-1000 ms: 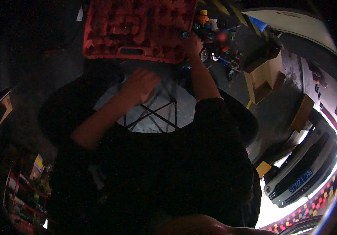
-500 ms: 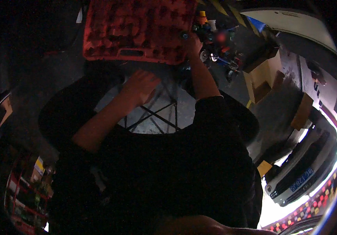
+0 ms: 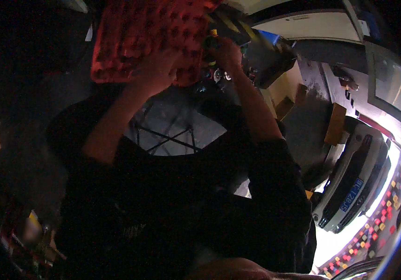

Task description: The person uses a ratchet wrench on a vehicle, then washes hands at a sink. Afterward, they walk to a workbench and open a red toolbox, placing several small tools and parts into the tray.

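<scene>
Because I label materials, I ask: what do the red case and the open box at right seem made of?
The red case looks like moulded plastic, probably matte: its hollows seem formed in one piece, but dim light leaves doubt. The open box is probably dull cardboard, judging by its tan, flat, thin walls.

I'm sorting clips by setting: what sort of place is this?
Probably a vehicle workshop or garage: a car stands to the right, yellow-and-black striping shows ahead, and there is a red moulded case.
</scene>
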### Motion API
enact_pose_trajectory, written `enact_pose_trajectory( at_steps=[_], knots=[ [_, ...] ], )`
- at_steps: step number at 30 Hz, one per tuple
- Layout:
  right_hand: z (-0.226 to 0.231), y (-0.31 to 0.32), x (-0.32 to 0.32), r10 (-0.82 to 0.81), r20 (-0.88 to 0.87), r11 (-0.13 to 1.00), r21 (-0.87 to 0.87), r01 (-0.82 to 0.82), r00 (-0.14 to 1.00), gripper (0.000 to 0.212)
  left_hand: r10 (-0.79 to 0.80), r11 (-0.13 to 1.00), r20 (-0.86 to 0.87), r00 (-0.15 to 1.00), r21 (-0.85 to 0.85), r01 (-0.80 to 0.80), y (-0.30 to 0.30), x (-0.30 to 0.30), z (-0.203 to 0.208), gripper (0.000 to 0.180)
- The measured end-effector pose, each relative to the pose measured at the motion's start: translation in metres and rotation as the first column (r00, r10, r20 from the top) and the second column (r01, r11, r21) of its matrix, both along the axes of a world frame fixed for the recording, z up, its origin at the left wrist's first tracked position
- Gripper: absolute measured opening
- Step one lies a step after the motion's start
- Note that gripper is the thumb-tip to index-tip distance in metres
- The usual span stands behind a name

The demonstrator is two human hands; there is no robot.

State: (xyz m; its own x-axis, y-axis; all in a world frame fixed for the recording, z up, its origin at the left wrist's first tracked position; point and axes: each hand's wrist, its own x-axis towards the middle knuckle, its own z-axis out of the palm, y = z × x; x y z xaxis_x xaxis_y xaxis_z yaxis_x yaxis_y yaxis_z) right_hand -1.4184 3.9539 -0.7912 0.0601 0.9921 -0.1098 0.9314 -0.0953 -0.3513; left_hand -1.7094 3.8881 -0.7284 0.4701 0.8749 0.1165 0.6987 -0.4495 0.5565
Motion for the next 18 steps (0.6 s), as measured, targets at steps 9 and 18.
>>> enact_pose_trajectory(
  at_steps=[9,18],
  knots=[
    [0.137,-0.064,-0.043,-0.044,-0.595,0.997,-0.073,0.001,0.803,0.039,0.023,0.986,0.359,0.933,0.148,-0.081,0.031,-0.038,0.032,0.037],
    [0.128,-0.079,-0.039,0.011,-0.767,0.998,-0.027,-0.049,0.642,0.04,-0.05,0.993,0.404,0.914,0.116,0.004,0.024,-0.035,0.031,0.032]
  ],
)
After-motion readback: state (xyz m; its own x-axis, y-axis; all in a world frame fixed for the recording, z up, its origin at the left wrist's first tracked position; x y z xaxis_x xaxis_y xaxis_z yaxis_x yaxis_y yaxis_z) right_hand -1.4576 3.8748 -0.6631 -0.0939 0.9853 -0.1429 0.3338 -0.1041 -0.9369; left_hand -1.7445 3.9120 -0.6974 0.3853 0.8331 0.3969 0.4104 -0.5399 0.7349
